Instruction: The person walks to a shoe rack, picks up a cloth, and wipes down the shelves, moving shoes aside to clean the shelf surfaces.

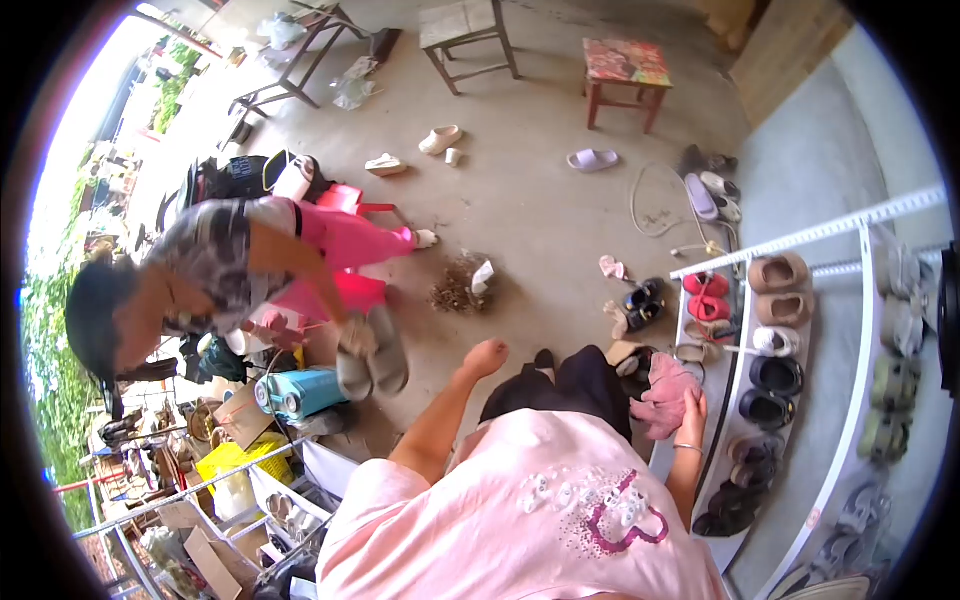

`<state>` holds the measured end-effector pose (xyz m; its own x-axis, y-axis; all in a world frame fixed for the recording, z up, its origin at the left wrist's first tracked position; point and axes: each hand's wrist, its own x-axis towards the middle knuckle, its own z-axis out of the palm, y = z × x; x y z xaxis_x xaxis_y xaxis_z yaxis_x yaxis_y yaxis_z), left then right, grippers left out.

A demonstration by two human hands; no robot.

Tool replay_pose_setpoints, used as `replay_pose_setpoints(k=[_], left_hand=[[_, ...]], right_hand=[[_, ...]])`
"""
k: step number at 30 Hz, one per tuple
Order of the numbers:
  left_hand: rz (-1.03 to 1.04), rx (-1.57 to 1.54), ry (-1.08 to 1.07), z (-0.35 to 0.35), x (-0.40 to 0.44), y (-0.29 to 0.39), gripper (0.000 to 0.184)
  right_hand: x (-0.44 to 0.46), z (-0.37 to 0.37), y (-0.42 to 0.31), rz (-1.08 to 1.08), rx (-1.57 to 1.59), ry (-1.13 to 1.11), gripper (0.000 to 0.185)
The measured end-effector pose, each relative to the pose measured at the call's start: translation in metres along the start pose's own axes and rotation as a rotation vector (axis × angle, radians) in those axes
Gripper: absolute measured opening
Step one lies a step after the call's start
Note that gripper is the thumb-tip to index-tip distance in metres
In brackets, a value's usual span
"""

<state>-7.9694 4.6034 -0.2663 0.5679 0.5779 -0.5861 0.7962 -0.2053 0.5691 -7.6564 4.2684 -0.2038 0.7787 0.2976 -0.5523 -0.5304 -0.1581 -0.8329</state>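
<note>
My right hand (692, 415), with a bracelet at its wrist, grips a crumpled pink cloth (664, 398) beside the shoe rack. Several pairs of shoes stand on the rack's shelves, among them brown clogs (778, 290), red shoes (707, 297) and black clogs (775, 376). In front of my body my left hand (487, 357) is curled closed, and nothing shows in it. Another person, bent over on the left, holds a pair of grey-green slippers (374, 355) in a hand (355, 337).
A heap of brown sweepings (457, 283) lies on the floor ahead. Loose shoes, a lilac slipper (593, 160), a patterned stool (627, 65) and a wooden stool (460, 25) stand farther off. At lower left are a blue box (305, 393) and a cluttered metal rack (180, 497).
</note>
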Motion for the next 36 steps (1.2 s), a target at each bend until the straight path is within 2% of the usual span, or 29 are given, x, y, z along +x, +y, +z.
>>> replay_pose_setpoints(k=[2, 6, 9, 10, 12, 13, 14, 16, 17, 18, 19, 20, 22, 23, 24, 25, 26, 27, 28, 30, 32, 34, 36], left_hand=[[-0.012, -0.209, 0.005, -0.015, 0.036, 0.015, 0.028], [0.071, -0.307, -0.02, -0.069, 0.096, 0.079, 0.029], [0.213, -0.3, -0.086, -0.108, 0.14, 0.117, 0.03], [0.212, -0.304, -0.079, -0.127, 0.149, 0.135, 0.03], [0.226, -0.367, -0.147, -0.162, 0.166, 0.177, 0.035], [0.195, -0.353, -0.169, -0.178, 0.175, 0.196, 0.04], [0.247, -0.409, -0.178, -0.189, 0.188, 0.206, 0.046], [0.35, -0.458, -0.095, -0.206, 0.214, 0.225, 0.059], [0.352, -0.446, -0.135, -0.217, 0.225, 0.235, 0.059], [0.308, -0.636, -0.134, -0.232, 0.231, 0.248, 0.061], [0.256, -0.828, -0.124, -0.248, 0.237, 0.263, 0.062], [0.256, -0.825, -0.145, -0.267, 0.245, 0.279, 0.062], [0.243, -1.316, -0.227, -0.303, 0.261, 0.305, 0.06], [0.147, -1.51, -0.248, -0.308, 0.281, 0.288, 0.064], [0.52, -1.719, -0.787, -0.32, 0.31, 0.259, 0.064], [0.558, -1.741, -0.672, -0.33, 0.33, 0.25, 0.062], [0.565, -1.749, -0.619, -0.337, 0.35, 0.234, 0.06], [0.571, -1.755, -0.566, -0.344, 0.371, 0.218, 0.059], [0.456, -1.577, -0.275, -0.348, 0.395, 0.191, 0.058], [0.315, -1.353, -0.026, -0.381, 0.427, 0.174, 0.057], [0.569, 0.251, 0.409, -0.434, 0.448, 0.198, 0.05], [0.658, 1.072, 0.56, -0.467, 0.483, 0.21, 0.05], [0.652, 2.084, 0.651, -0.498, 0.515, 0.209, 0.05]], right_hand=[[0.031, 0.019, -0.004, -0.011, 0.001, -0.052, 0.04], [0.088, 0.066, -0.034, -0.026, -0.04, -0.051, 0.044], [0.134, 0.109, -0.069, -0.042, -0.09, -0.018, 0.047], [0.152, 0.13, -0.084, -0.044, -0.093, -0.024, 0.047], [0.186, 0.175, -0.117, 0.157, 0.045, -0.119, 0.048], [0.212, 0.201, -0.127, 0.143, 0.025, -0.114, 0.048], [0.235, 0.23, -0.132, 0.139, 0.013, -0.095, 0.047], [0.231, 0.317, -0.192, 0.038, -0.027, -0.15, 0.044], [0.221, 0.357, -0.231, 0.047, -0.046, -0.293, 0.044], [0.214, 0.389, -0.258, 0.058, -0.067, -0.443, 0.044], [0.223, 0.413, -0.262, -0.024, -0.124, -0.611, 0.039], [0.233, 0.436, -0.266, -0.114, -0.186, -0.785, 0.034], [0.233, 0.483, -0.29, -0.231, -0.267, -1.061, 0.026], [0.242, 0.503, -0.291, -0.345, -0.332, -1.08, 0.026], [0.252, 0.519, -0.293, -0.46, -0.399, -1.1, 0.026], [0.269, 0.534, -0.288, -0.455, -0.412, -1.071, 0.025], [0.29, 0.546, -0.275, -0.219, -0.395, -1.004, 0.022], [0.31, 0.555, -0.264, -0.127, -0.333, -0.934, 0.021], [0.331, 0.565, -0.259, -0.041, -0.268, -0.862, 0.02], [0.371, 0.574, -0.255, 0.086, -0.283, -0.733, 0.022], [0.411, 0.581, -0.253, 0.267, -0.234, -0.563, 0.023], [0.444, 0.589, -0.255, 0.335, -0.117, -0.392, 0.023], [0.479, 0.6, -0.248, 0.295, -0.103, -0.225, 0.016]])
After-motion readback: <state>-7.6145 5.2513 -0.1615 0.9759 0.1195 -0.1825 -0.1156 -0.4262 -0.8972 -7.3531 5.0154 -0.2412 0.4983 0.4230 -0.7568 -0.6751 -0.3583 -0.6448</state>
